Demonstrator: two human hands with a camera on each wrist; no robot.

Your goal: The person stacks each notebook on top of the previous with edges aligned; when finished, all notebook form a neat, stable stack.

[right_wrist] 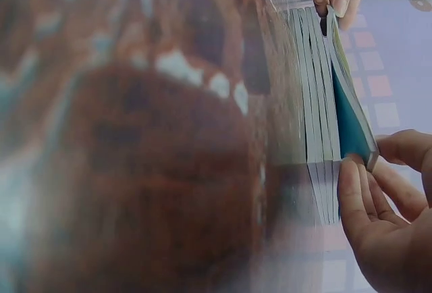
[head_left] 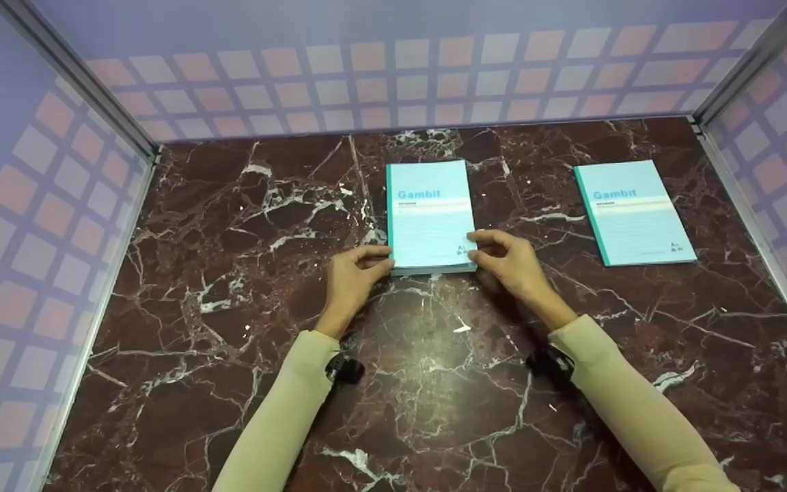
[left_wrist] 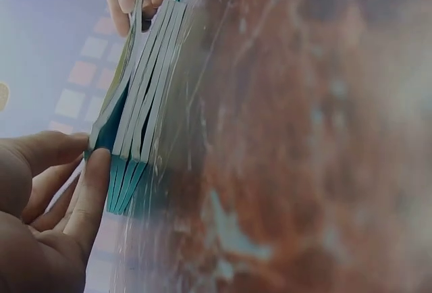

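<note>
A light-blue Gambit notebook (head_left: 431,225) with a green spine lies over a neat stack of several similar notebooks (left_wrist: 150,80). At its near left corner, my left hand (head_left: 354,279) pinches the spine side between thumb and fingers. My right hand (head_left: 513,265) pinches the near right corner the same way. Both wrist views show this top notebook's near edge bowed, with a gap between it and the stack; the blue cover (right_wrist: 352,127) of the notebook beneath shows in that gap. The stack's far end is hidden in the wrist views.
Another Gambit notebook (head_left: 632,215) lies flat to the right, slightly turned. The dark red marbled tabletop (head_left: 229,355) is bounded by a back panel (head_left: 393,61) and side panels with pink and white squares. Black wrist cameras sit at both sleeve cuffs.
</note>
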